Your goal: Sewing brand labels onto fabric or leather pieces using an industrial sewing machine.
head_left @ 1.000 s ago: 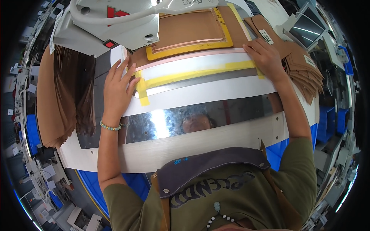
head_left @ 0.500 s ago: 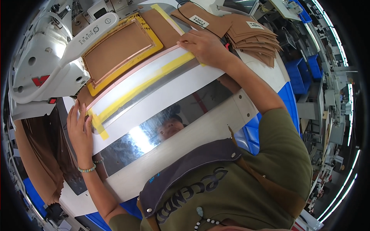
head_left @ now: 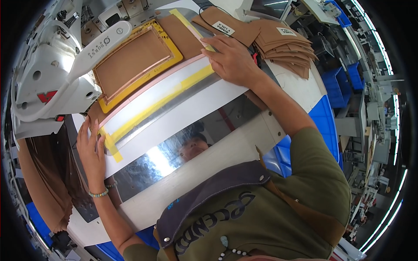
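Observation:
A brown flat panel [head_left: 186, 41] lies on the work surface, with a yellow rectangular frame [head_left: 177, 54] on top of it. Along the panel's near edge runs a white strip guide [head_left: 150, 93] with yellow tape and a pink edge. My left hand [head_left: 92, 150], fingers stretched and apart, rests at the guide's left end by the panel's corner. At the other end, my right hand [head_left: 237, 61] has its fingers spread, their tips touching the panel's right corner beside the yellow tape. Neither hand is closed round anything.
A white sewing machine head [head_left: 41, 74] with a lamp arm [head_left: 102, 43] stands at the left. Brown cut pieces [head_left: 283, 45] are stacked at the far right. Dark brown fabric [head_left: 50, 165] hangs at the left. A shiny metal plate [head_left: 143, 174] lies nearest me.
My right fingers have spread further apart at the panel's corner, with the thumb lower. My left hand stays at the guide's left end. The view has shifted slightly.

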`<act>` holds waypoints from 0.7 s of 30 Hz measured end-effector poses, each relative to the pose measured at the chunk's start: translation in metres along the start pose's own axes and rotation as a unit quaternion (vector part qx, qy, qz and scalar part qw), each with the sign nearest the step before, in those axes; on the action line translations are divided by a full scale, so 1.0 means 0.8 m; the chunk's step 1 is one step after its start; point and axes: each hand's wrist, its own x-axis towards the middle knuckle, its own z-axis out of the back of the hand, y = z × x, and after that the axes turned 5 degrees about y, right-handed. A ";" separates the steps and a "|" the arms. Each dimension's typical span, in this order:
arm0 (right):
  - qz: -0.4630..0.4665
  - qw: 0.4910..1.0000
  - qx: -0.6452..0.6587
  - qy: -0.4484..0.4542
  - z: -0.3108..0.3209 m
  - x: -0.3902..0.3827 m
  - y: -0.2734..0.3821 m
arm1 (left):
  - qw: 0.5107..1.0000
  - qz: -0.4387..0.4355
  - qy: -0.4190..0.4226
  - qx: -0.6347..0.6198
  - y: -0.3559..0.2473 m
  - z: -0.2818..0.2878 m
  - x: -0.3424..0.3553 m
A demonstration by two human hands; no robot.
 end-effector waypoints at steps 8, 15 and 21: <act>0.021 0.999 -0.022 -0.045 -0.005 0.002 -0.001 | 1.000 0.010 -0.012 -0.019 0.002 -0.004 0.003; 0.025 0.998 -0.014 -0.054 -0.008 0.003 0.000 | 1.000 0.020 -0.011 -0.012 0.000 -0.002 0.000; 0.033 0.998 -0.032 -0.048 -0.005 0.004 0.001 | 1.000 0.020 -0.012 -0.018 0.002 0.000 -0.001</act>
